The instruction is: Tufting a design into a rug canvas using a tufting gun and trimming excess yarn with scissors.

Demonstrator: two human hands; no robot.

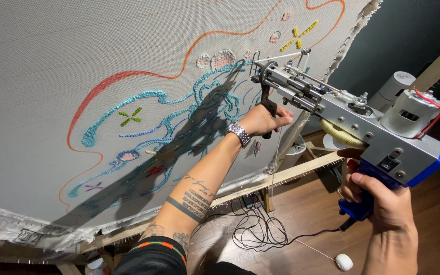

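I hold a tufting gun (342,109) with a silver metal body, a grey motor and a blue handle. My right hand (378,198) grips the blue pistol grip at the rear. My left hand (266,119), with a metal watch on the wrist, is closed on the black front handle under the gun's nose. The needle end points at a stretched grey cloth (52,61) marked with an orange outline and tufted with turquoise lines, pink patches and yellow and green crosses. A thin white yarn runs down from the gun to a small white yarn ball (343,262) on the floor.
The cloth hangs on a wooden frame (281,175) with a spiked tack strip along its lower edge. A black power cord (260,229) lies coiled on the wooden floor. A white fan-like appliance (294,147) and a wooden beam stand behind the frame at right.
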